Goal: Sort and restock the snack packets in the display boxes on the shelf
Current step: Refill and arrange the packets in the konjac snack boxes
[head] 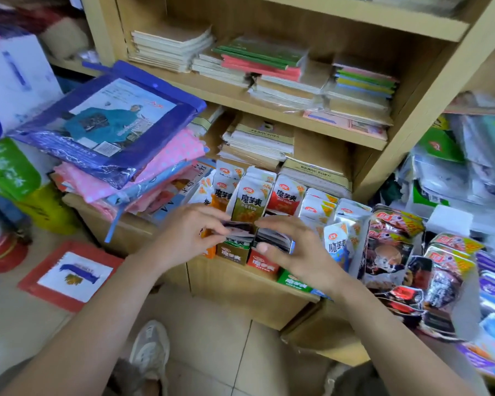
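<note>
evidently left hand (183, 234) pinches dark packets (238, 228), right hand (296, 248) grips the adjoining stack (273, 238); i judge both squared over the display boxes (233, 254) beneath the palms for seating.

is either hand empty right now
No, the left hand pinches dark packets and the right hand grips a second stack over the display boxes.

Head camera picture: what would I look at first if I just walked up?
Two hands meet in the middle: the left hand and right hand grip dark packets over the display boxes. Behind them stand white snack packets, and a big blue packaged raincoat tops the pile at left.
</note>
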A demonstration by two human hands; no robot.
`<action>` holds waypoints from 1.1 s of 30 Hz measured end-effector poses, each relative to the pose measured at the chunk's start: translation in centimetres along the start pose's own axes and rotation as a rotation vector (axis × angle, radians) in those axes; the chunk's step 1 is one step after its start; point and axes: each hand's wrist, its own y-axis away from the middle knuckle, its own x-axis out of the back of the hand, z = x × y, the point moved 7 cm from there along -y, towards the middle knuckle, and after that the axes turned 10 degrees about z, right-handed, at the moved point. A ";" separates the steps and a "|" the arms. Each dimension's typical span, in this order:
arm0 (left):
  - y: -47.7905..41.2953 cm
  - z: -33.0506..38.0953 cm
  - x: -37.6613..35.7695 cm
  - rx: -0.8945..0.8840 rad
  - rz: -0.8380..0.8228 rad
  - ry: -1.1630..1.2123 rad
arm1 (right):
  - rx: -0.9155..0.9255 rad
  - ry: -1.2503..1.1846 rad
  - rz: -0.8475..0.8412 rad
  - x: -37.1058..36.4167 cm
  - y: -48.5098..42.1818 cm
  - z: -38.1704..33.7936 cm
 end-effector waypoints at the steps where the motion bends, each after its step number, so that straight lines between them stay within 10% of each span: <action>1: 0.2 0.1 0.0 -0.004 0.000 -0.026 | -0.021 -0.036 -0.003 -0.4 -0.5 0.2; 20: -0.8 1.1 0.0 -0.008 0.079 -0.040 | -0.264 -0.427 0.450 1.5 -8.0 5.8; 33: 1.1 0.0 -0.8 0.096 -0.014 0.037 | -0.080 -0.353 0.026 -1.8 -6.2 4.2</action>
